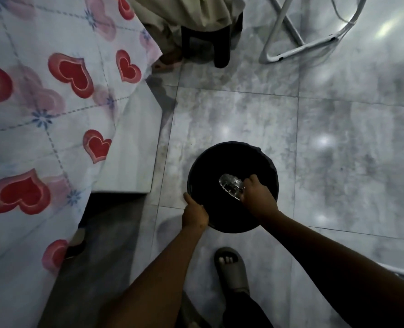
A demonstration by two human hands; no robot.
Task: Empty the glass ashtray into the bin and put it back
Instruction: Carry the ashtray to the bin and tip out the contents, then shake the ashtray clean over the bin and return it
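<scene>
A round black bin point(222, 157) stands on the marble floor in front of me. My left hand point(194, 213) grips its near left rim. Over the bin's dark opening, my right hand point(257, 197) holds the clear glass ashtray point(231, 186), tipped on its side with its hollow facing left and down. The inside of the bin is too dark to see what lies in it.
A table under a white cloth with red hearts point(45, 114) fills the left side. A dark stool leg point(221, 47) and draped fabric are at the top, with a white metal frame point(298, 43) to the right. My sandalled foot point(230, 268) stands just behind the bin.
</scene>
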